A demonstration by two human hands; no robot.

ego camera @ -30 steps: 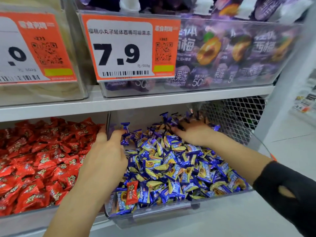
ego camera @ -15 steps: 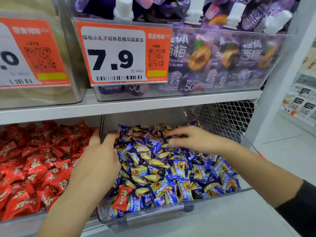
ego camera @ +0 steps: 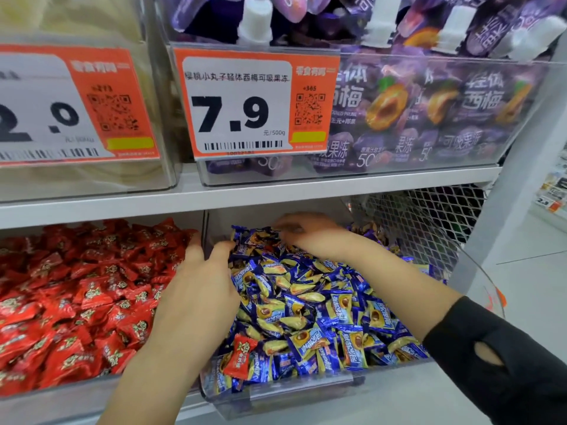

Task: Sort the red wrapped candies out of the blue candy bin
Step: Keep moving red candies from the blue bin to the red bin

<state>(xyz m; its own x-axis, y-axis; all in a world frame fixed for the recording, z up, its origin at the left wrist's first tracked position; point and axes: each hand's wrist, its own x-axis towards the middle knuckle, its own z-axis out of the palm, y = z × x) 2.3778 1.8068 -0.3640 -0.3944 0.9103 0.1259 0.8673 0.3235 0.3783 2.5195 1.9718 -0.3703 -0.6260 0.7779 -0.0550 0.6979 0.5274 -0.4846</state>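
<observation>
Neither grip held a candy: the left hand point(ego camera: 199, 289) had slid along the blue bin's point(ego camera: 276, 397) left wall, the right hand point(ego camera: 310, 233) raked its back corner, leaving the lone red candy point(ego camera: 241, 355) untouched at the front edge.

Both hands reach forward, left hand point(ego camera: 199, 289) nearer (fingers seemingly loose), right hand point(ego camera: 310, 233).

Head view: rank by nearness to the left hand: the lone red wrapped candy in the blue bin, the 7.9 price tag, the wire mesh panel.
1. Red wrapped candy, just below the left hand, at the bin's front.
2. 7.9 price tag, on the shelf above.
3. Wire mesh panel, far right, behind the bin.
</observation>
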